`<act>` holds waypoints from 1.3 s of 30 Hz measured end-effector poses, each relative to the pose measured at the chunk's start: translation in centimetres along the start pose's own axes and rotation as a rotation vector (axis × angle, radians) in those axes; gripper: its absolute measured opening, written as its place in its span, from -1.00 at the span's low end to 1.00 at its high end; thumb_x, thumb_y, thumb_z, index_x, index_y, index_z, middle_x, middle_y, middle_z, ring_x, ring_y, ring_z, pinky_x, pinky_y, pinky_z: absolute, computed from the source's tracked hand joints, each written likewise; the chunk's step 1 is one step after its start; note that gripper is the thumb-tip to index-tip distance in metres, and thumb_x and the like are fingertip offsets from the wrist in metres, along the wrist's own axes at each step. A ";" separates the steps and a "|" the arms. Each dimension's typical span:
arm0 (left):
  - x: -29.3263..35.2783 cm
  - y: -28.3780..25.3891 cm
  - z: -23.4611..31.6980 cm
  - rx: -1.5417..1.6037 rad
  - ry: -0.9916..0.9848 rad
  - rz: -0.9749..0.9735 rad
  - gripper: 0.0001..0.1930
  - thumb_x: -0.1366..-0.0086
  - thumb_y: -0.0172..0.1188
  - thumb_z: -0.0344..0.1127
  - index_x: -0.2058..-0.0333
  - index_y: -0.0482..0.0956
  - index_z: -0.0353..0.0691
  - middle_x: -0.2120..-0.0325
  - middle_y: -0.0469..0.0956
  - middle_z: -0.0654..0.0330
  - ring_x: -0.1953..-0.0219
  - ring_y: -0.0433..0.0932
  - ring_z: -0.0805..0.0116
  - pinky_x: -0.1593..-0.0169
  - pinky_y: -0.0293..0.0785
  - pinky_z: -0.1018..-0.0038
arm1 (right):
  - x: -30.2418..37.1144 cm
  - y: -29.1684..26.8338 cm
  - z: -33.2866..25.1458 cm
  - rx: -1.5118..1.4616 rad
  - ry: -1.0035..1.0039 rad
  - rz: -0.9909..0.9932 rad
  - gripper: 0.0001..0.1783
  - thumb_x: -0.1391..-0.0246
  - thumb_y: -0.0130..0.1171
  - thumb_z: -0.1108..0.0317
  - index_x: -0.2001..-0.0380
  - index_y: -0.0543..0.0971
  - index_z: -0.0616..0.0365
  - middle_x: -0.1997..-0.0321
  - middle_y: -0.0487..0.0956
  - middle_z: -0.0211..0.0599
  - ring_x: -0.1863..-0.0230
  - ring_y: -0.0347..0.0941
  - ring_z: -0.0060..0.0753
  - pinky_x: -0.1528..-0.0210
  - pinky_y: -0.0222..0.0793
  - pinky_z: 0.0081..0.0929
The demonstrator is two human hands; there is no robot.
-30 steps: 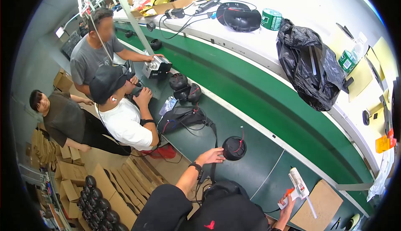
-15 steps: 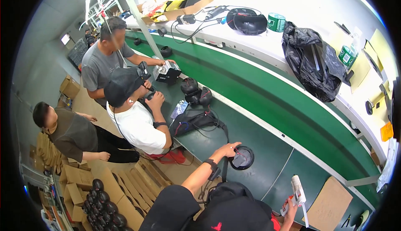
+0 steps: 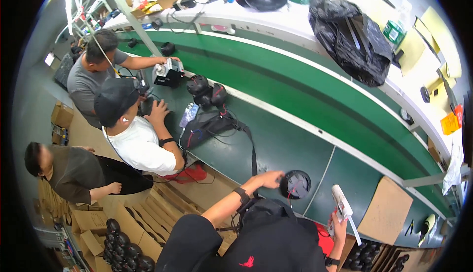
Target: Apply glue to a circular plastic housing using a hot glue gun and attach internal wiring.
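A round black housing [image 3: 296,185] with red wires across its middle sits on the dark green bench in front of me. My left hand [image 3: 271,179] is at its left rim, fingers bent against the edge; the fingertips are partly hidden. Off to the right, my right hand [image 3: 338,226] is wrapped round the handle of a white glue gun [image 3: 341,199]. The gun is held up over the bench's near edge, and a thin white stick hangs from it toward me.
A brown cardboard sheet [image 3: 385,208] lies right of the glue gun. Leftward are a black bag [image 3: 209,128] with a strap, a phone [image 3: 189,115] and several black round parts [image 3: 201,91]. Two people stand along the bench's left, a third behind them. Boxes [image 3: 93,223] fill the lower left.
The round housing has shifted toward me and to the right along the bench, and looks turned. My left hand has followed it. My view has swung, and the glue gun is tilted differently.
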State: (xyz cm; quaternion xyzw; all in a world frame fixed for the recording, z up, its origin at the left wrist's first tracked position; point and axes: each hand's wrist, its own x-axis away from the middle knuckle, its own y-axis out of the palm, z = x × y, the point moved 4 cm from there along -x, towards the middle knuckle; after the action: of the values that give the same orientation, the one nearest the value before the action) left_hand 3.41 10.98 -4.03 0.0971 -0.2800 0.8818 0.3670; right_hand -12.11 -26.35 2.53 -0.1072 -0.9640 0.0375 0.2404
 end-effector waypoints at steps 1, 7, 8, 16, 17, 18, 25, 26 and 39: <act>0.4 -0.8 2.2 0.112 -0.002 -0.019 -0.25 -0.02 0.23 -0.40 -0.25 0.22 -0.22 0.00 0.52 -0.07 0.11 0.61 0.11 0.08 0.55 0.28 | 0.3 -0.1 -0.3 0.039 0.007 0.001 -0.67 -0.18 0.19 0.36 0.00 0.47 0.18 0.42 0.49 -0.42 0.52 0.42 -0.59 0.54 0.33 -0.57; -0.3 -0.2 4.5 0.209 0.113 -0.040 -0.13 -0.06 0.22 -0.56 -0.37 0.09 -0.07 -0.19 0.32 -0.04 -0.01 0.55 0.10 -0.05 0.57 0.27 | -0.5 -1.0 -1.3 0.400 -0.182 -0.076 -0.62 -0.04 0.27 0.31 0.08 0.54 0.25 0.24 0.61 -0.27 0.18 0.50 -0.36 0.07 0.40 -0.36; 0.0 -0.3 4.9 0.178 0.047 -0.026 -0.13 -0.07 0.23 -0.54 -0.37 0.10 -0.06 -0.18 0.33 -0.05 -0.01 0.56 0.08 -0.05 0.58 0.27 | -0.5 -1.0 -1.7 0.455 -0.164 -0.070 -0.62 -0.04 0.27 0.32 0.08 0.55 0.25 0.21 0.62 -0.25 0.15 0.52 -0.36 0.05 0.41 -0.38; -1.2 -0.2 6.3 -0.178 0.102 0.068 -0.50 -0.11 0.30 -0.32 -0.08 0.47 -0.08 0.05 0.49 0.06 0.12 0.57 0.07 0.12 0.56 0.28 | 1.2 1.0 -4.1 0.389 -0.087 -0.056 -0.68 -0.04 0.25 0.39 0.12 0.58 0.24 0.20 0.67 -0.25 0.12 0.58 -0.41 0.03 0.42 -0.47; -0.7 -0.2 7.6 -0.329 0.241 0.238 -0.64 -0.12 0.29 -0.31 0.06 0.55 -0.06 0.20 0.47 0.10 0.11 0.51 0.11 0.17 0.50 0.28 | 1.5 1.2 -4.2 0.376 -0.149 -0.067 -0.72 -0.04 0.25 0.39 0.16 0.57 0.25 0.24 0.65 -0.25 0.16 0.57 -0.41 0.06 0.42 -0.47; -0.7 -0.1 8.9 -0.323 0.239 0.227 -0.64 -0.12 0.29 -0.31 0.06 0.55 -0.06 0.20 0.47 0.10 0.11 0.51 0.11 0.17 0.50 0.28 | 1.9 1.2 -4.2 0.364 -0.211 -0.074 -0.76 -0.04 0.24 0.39 0.21 0.56 0.26 0.28 0.63 -0.24 0.20 0.55 -0.42 0.09 0.41 -0.47; -3.4 1.7 11.2 -0.474 0.447 0.053 -0.77 -0.13 0.28 -0.36 0.20 0.63 -0.09 0.38 0.41 0.15 0.19 0.50 0.21 0.18 0.50 0.31 | 3.2 2.8 -4.6 0.512 -0.258 -0.218 -0.77 0.12 0.19 0.46 0.33 0.46 0.27 0.36 0.49 -0.14 0.32 0.46 -0.18 0.18 0.37 -0.39; -3.9 1.8 10.9 -0.476 0.451 0.064 -0.81 -0.12 0.28 -0.38 0.24 0.64 -0.10 0.39 0.42 0.16 0.21 0.49 0.20 0.19 0.50 0.32 | 3.2 2.8 -4.9 0.513 -0.257 -0.220 -0.77 0.12 0.19 0.46 0.33 0.46 0.27 0.36 0.49 -0.14 0.32 0.46 -0.18 0.18 0.37 -0.39; -5.4 0.5 8.0 -0.041 0.158 0.024 -0.82 -0.11 0.36 -0.27 0.33 0.72 -0.21 0.33 0.67 0.18 0.30 0.65 0.25 0.19 0.55 0.39 | 2.2 5.8 -6.2 0.863 -0.491 -0.384 -0.68 0.12 0.26 0.32 0.25 0.49 0.15 0.26 0.53 -0.15 0.12 0.47 -0.01 0.16 0.44 -0.15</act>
State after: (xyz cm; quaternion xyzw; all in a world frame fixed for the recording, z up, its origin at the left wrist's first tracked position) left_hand 6.58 2.93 0.35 0.0162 -0.2692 0.8850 0.3795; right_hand -10.01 -20.10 8.32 0.1918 -0.8912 0.4098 0.0323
